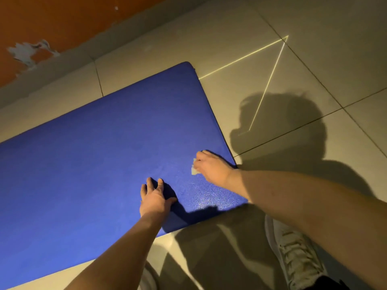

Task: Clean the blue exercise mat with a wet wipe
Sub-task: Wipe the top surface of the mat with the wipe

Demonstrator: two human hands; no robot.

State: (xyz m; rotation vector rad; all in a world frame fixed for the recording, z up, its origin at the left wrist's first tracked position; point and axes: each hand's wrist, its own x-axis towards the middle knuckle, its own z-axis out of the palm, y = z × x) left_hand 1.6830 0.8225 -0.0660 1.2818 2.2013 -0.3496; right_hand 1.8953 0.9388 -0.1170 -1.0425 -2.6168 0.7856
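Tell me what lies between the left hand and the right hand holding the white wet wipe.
In the head view, only bare blue exercise mat, partly shadowed, separates the left hand from the small white wet wipe under the right hand.

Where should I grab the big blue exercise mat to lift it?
Probably grab the blue exercise mat by its thick near edge, beside the rounded corner. It lies flat on the tiled floor, so slide fingers under from the near side. The left hand and the right hand, holding the white wipe, leave that corner free.
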